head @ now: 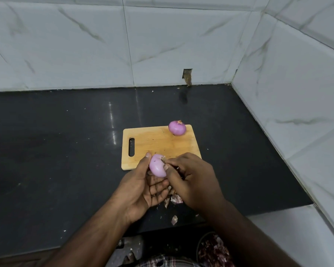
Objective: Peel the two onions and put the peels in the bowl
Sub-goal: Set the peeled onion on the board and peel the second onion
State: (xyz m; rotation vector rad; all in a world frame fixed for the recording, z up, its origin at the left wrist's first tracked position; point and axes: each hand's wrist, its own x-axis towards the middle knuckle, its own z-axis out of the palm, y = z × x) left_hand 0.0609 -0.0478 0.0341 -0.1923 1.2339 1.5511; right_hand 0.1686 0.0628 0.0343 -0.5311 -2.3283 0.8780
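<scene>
A person's left hand is cupping a nearly bare onion, thumb and fingers closed around it, its root end turning toward the right hand, whose fingertips are pinching together at that tip, likely working off the last scrap of skin. Beyond both hands, the second onion is sitting apart at the far edge of the cutting board, looking already peeled. Loose peels are lying on the counter beneath the right hand, while the bowl is waiting below that forearm, nearer the right hand.
</scene>
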